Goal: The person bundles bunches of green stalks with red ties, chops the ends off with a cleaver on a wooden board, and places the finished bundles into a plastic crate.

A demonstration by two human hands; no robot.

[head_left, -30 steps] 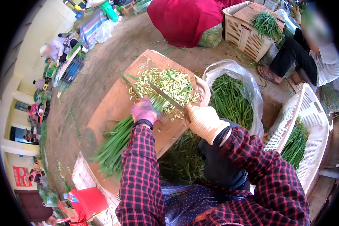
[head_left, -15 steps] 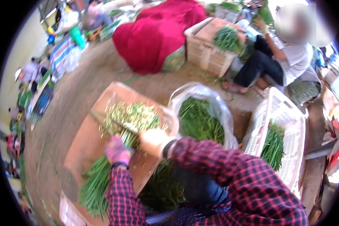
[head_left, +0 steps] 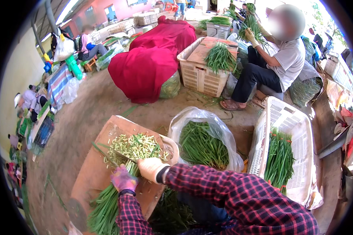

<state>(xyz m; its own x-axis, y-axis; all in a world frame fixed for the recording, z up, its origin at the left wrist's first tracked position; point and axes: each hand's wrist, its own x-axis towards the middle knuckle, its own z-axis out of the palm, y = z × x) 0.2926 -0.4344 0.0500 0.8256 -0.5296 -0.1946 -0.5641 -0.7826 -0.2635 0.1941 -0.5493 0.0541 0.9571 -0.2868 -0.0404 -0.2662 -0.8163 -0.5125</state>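
A worker's left hand in a pink-and-purple glove (head_left: 124, 178) is closed around a long bunch of green leafy stalks (head_left: 104, 209), while the right hand in a cream-coloured glove (head_left: 151, 169) grips the handle of a dark-bladed metal knife (head_left: 123, 155) just beyond it. The bunch lies across a reddish-brown board (head_left: 92, 174), its leaves trailing toward the worker below the left hand. Ahead of both hands, a loose heap of short, pale-green cut pieces (head_left: 134, 145) marks the trimming apparently done; the long leaves are uncut, and how much trimming this bunch still needs cannot be told. Beyond the right hand, a clear plastic bag (head_left: 230, 137) holds loose green stalks; farther right, a white slatted plastic crate (head_left: 302, 147) holds green bundles with orange-red ties (head_left: 278, 160), seemingly finished.
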